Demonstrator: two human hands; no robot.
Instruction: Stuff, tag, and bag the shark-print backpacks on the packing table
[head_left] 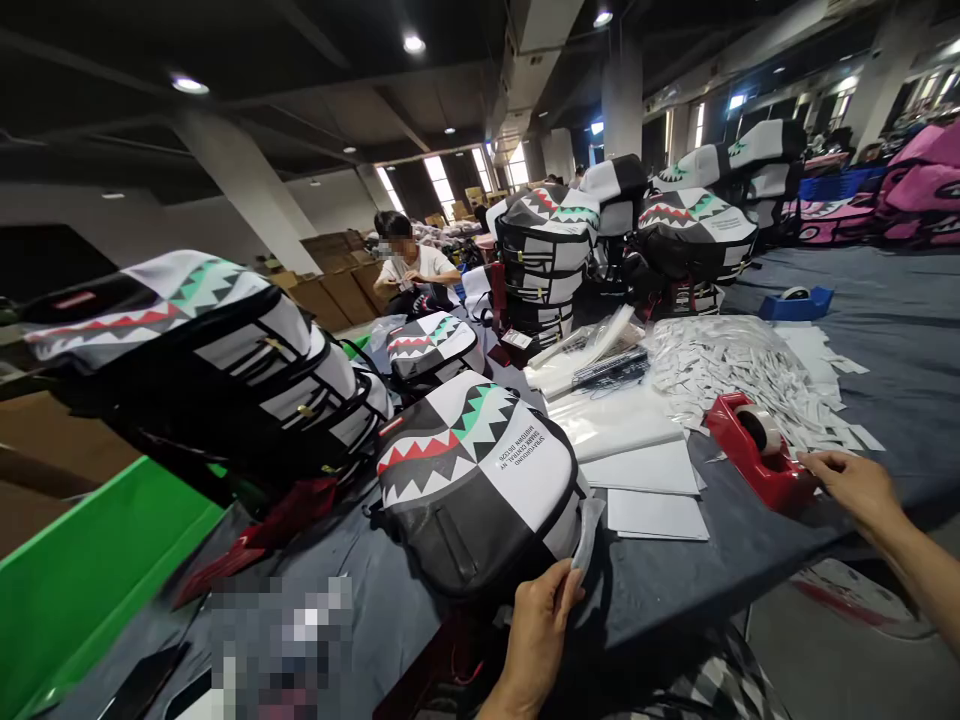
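Observation:
A black, white and grey backpack (480, 480) with a shark-teeth print lies on the grey table cover (885, 350) in front of me. My left hand (536, 630) is closed on a grey strip at the backpack's near right edge. My right hand (855, 485) reaches to the red tape dispenser (757, 450), fingers curled at its near end. Whether it grips anything there is unclear.
White sheets (645, 480) and clear bags lie beside the backpack, with a heap of small white tags (735, 370) behind. More shark-print backpacks (210, 350) are stacked at left and far back. A green bin (90, 570) stands at left. A seated person (412, 265) works farther off.

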